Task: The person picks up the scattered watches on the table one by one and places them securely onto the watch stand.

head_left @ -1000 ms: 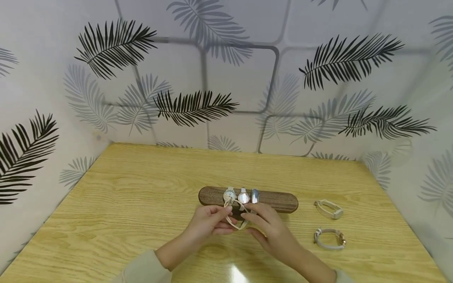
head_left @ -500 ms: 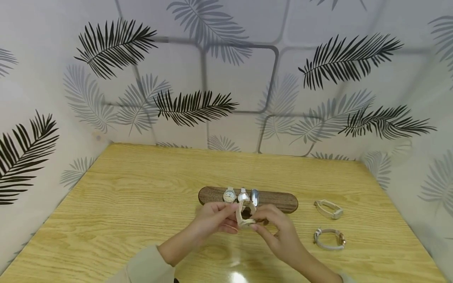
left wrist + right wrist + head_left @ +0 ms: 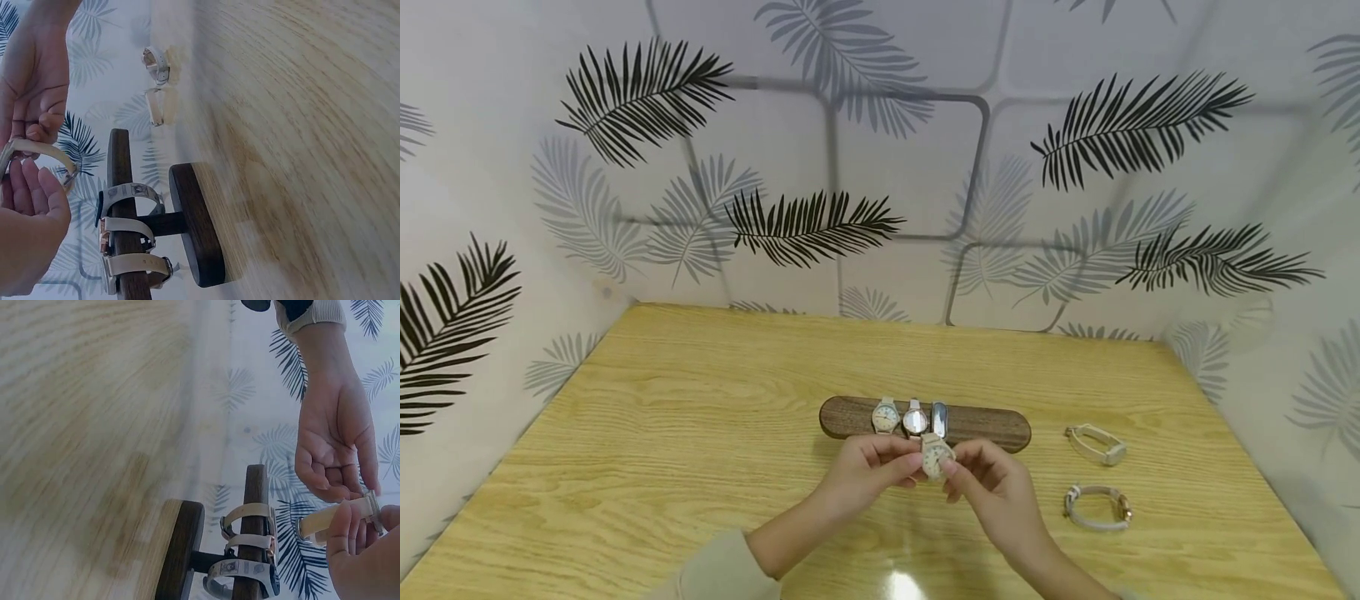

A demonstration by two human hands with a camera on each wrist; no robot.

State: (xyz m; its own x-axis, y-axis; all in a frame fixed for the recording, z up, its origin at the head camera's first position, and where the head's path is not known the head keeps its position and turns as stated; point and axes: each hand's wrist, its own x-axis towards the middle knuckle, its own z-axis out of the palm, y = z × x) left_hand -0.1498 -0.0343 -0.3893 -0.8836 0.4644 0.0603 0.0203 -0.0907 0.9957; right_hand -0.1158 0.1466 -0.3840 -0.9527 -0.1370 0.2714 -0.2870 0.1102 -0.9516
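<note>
A cream-strapped watch [image 3: 935, 460] with a round pale dial is held up in front of the stand, dial toward the head camera. My left hand [image 3: 868, 475] pinches its left side between thumb and fingers. On the other side, my right hand [image 3: 1000, 492] grips it, thumb at the case edge. From the left wrist view, the strap [image 3: 47, 150] forms a closed loop hanging between both hands. Behind them, a dark wooden watch stand [image 3: 985, 425] carries two round-dial watches, a white one [image 3: 885, 417] and a rose-gold one [image 3: 915, 419], plus a smart band [image 3: 940, 419].
Two more lie on the table's right side: a cream-banded one [image 3: 1097, 443] and a grey-strapped watch [image 3: 1097, 507]. The stand's bar sits on a post above an oval base [image 3: 197, 225]. A leaf-patterned backdrop [image 3: 910, 167] rises behind the wooden table [image 3: 700, 375].
Both hands have turned the held watch, from its open loop showing to its dial facing the head camera, and shifted it slightly right. The stand and the loose watches have stayed put.
</note>
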